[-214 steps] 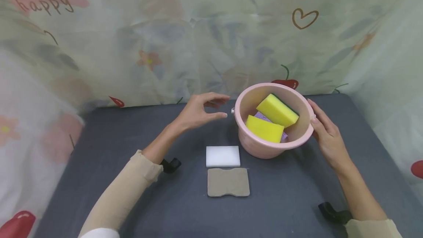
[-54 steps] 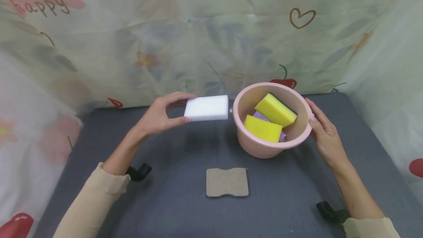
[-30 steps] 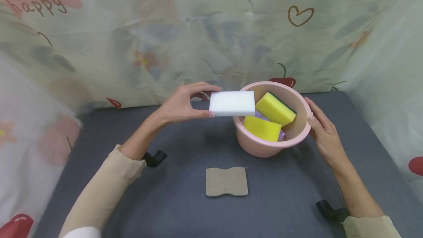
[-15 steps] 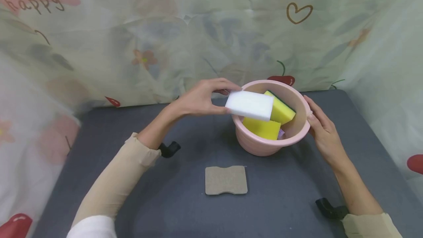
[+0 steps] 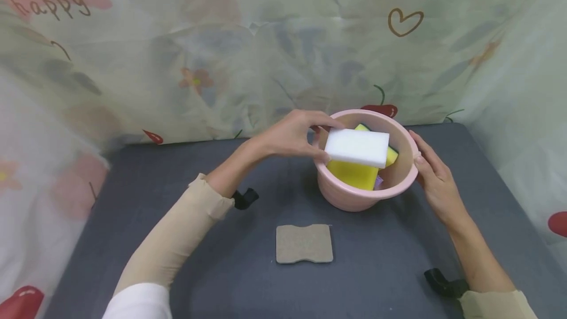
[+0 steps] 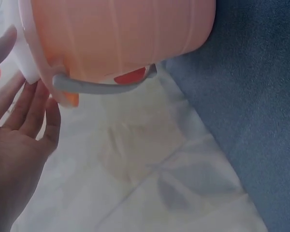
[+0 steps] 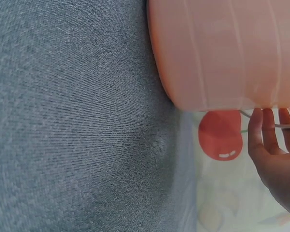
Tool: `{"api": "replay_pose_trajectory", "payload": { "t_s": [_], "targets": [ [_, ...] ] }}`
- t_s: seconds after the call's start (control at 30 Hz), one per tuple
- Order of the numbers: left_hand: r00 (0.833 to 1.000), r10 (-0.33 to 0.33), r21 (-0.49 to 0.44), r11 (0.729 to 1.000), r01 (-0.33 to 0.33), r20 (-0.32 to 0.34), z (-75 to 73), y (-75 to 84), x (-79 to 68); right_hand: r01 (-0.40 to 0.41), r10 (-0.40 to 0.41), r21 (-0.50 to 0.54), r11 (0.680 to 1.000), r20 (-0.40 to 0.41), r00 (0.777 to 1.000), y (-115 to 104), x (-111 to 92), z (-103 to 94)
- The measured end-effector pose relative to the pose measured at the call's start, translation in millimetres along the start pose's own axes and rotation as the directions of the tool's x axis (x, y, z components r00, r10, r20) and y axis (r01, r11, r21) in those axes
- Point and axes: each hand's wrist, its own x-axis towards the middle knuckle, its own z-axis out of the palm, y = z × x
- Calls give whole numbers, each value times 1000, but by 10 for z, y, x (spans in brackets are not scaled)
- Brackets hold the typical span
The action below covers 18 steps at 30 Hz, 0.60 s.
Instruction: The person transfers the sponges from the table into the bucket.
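My left hand (image 5: 297, 134) pinches a white sponge block (image 5: 358, 146) by its left end, between thumb and fingers. The block is over the mouth of a pink bucket (image 5: 350, 200), above several sponges inside it. Of these, a yellow sponge (image 5: 354, 175) shows below the block. A second yellow sponge with a green side (image 5: 392, 156) and a purple piece (image 5: 378, 182) are partly hidden. My right hand (image 5: 438, 181) grips the bucket's right rim, thumb on the edge; in the right wrist view its fingers lie against the outer wall (image 7: 212, 58).
A grey-brown sponge-like block with notched sides (image 5: 304, 243) lies on the dark table (image 5: 376, 270) in front of the bucket. The bucket's grey handle (image 6: 104, 87) hangs along its back side. A patterned curtain (image 5: 248, 68) stands behind and at both sides.
Lifted off the table by my left hand, the white sponge block has moved right until it is over the bucket. My right hand has stayed on the rim.
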Motion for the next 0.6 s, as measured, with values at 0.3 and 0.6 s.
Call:
{"api": "replay_pose_trajectory", "payload": {
  "t_s": [0.3, 0.6],
  "targets": [
    [1000, 5, 69, 998, -7, 27, 89, 18, 74, 1, -1, 36, 999, -9, 1000, 2, -19, 4],
    [1000, -2, 113, 994, -1, 30, 156, 40, 123, -1, 1, 38, 999, -9, 1000, -5, -7, 18]
  ]
}}
